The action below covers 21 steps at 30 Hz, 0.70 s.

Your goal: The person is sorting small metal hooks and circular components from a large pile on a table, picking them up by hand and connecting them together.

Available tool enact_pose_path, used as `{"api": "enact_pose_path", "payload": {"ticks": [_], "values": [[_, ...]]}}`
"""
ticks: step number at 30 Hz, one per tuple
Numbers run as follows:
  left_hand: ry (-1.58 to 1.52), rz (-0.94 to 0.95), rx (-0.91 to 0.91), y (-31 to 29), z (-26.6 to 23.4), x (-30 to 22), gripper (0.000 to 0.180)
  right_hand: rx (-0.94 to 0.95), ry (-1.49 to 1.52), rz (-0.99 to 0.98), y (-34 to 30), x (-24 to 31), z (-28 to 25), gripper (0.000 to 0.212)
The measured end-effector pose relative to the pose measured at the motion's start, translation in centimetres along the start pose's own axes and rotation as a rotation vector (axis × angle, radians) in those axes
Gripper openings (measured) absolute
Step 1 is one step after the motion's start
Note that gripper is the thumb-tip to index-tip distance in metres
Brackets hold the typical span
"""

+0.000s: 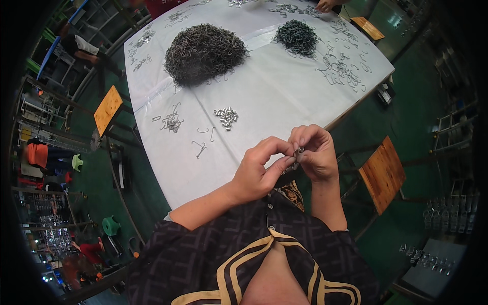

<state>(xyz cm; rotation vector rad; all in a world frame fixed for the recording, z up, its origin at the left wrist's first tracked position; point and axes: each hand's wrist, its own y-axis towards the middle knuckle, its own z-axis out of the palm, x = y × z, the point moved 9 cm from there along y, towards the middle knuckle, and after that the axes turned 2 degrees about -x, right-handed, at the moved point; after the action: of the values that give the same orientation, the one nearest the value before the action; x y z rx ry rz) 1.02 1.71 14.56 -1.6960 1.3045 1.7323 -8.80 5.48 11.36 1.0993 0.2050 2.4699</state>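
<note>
Both hands met just above the near edge of the white table [284, 96], fingertips pressed together around one small metal piece [296, 154]. Left hand [259, 170] curled in from the lower left, thumb and forefinger pinching the lower end of the piece; right hand [314, 152] closed over it from the right, fingers bent and gripping its upper end. The piece was a short silvery sleeve with wire in it, its long axis running from lower left to upper right, upper tip pointing away from the person; finer detail was too small to tell. It sat between the two sets of fingertips, off the tabletop.

Farther left on the cloth lay a loose cluster of bent wire hooks [172, 122], then single wire hooks [201, 147], then a little heap of silvery sleeves [226, 117], all near the hands but apart from them. Behind these stood a large dark mound of wire hooks [203, 51], and to its right a smaller mound [297, 36] with scattered hooks [341, 68] beyond it.

Open white cloth stretched between the hands and the mounds. Right of the hands, the table's edge slanted up and away, and a wooden stool [382, 173] stood on the green floor beyond it, near the right forearm.
</note>
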Motion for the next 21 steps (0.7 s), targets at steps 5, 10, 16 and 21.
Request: {"api": "enact_pose_path", "payload": {"ticks": [5,10,16,21], "values": [[0.076,0.010,0.032,-0.1,-0.2,0.1,0.009,0.005,-0.028,-0.018,0.2,0.0,0.3,0.027],[0.095,-0.007,0.038,-0.1,-0.2,0.3,0.012,-0.076,-0.221,-0.060,-0.3,1.1,0.2,0.024],[0.144,0.002,0.053,0.0,-0.6,0.2,0.009,-0.104,-0.338,-0.004,-0.7,1.4,0.4,0.020],[0.143,-0.029,0.097,0.3,-0.4,0.6,0.010,-0.094,-0.390,0.037,-1.1,1.9,0.1,0.015]]}}
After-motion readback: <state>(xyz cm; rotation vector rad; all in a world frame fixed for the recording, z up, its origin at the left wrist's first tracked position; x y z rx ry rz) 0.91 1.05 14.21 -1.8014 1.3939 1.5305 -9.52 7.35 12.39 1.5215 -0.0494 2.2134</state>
